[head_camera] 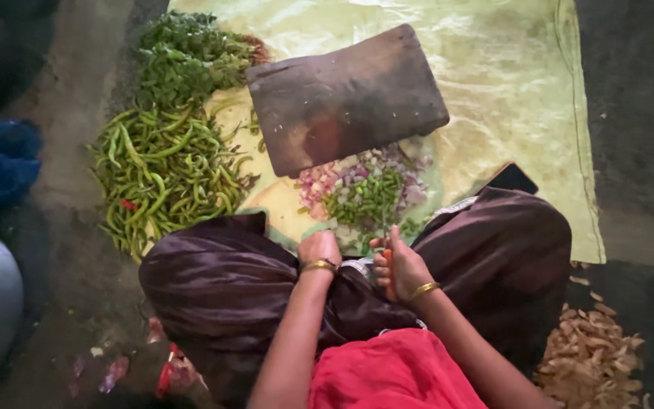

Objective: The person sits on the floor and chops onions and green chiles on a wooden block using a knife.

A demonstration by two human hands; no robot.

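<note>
Right hand is clamped on a knife handle, thin blade pointing away over the chopped pile of green chilli and onion bits on the yellow sheet. Left hand is closed in a fist just left of it; can't tell what it holds. Dark cutting board sits beyond the pile. Whole green chillies lie far left, leafy greens behind them. Dry peels near right.

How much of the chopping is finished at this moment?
Done: a mound of chopped green chilies and onion pieces lies below the wooden board. In hand: the right hand holds a knife; the left hand rests beside it. Left: a whole chili pile and leafy greens.
</note>
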